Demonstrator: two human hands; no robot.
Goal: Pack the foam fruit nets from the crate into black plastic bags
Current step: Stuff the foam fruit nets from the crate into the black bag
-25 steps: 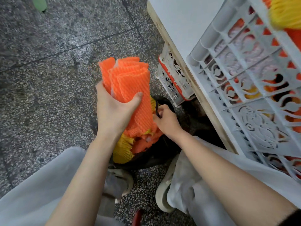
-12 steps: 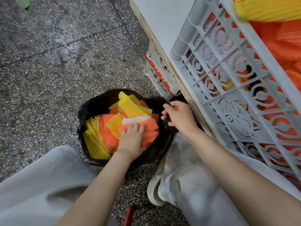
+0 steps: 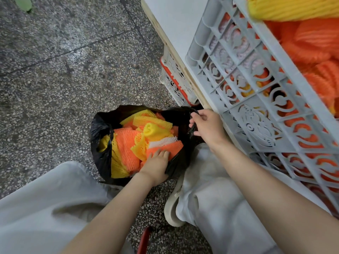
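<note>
Head view, looking down. I see the black bag point(image 3: 102, 162) standing open on the speckled floor point(image 3: 55, 70), between the person's two pale trouser legs point(image 3: 45, 204) and just beside the edge of the desk point(image 3: 174, 19). The bag is filled nearly to its rim with foam nets point(image 3: 126, 147) in orange, yellow and one white.

Left hand point(image 3: 156, 165): inside the mouth of the bag, palm down, its fingers point(image 3: 161, 154) laid out fairly straight and close together, pressing on an orange net at the top of the pile. They curl round nothing.

Right hand point(image 3: 207, 125): at the bag's rim on the desk side, fingers narrow, pinching a fold of the black plastic and holding that edge up.

The grey crate point(image 3: 256, 107) stands on the desk at the right of the view. Through its pierced wall and over its top edge I see more orange and yellow nets point(image 3: 311, 43) heaped inside.

A second crate point(image 3: 176, 83), white with a red band, sits below the desk edge, behind the bag. A pale shoe point(image 3: 171, 211) shows beneath the right trouser leg.
</note>
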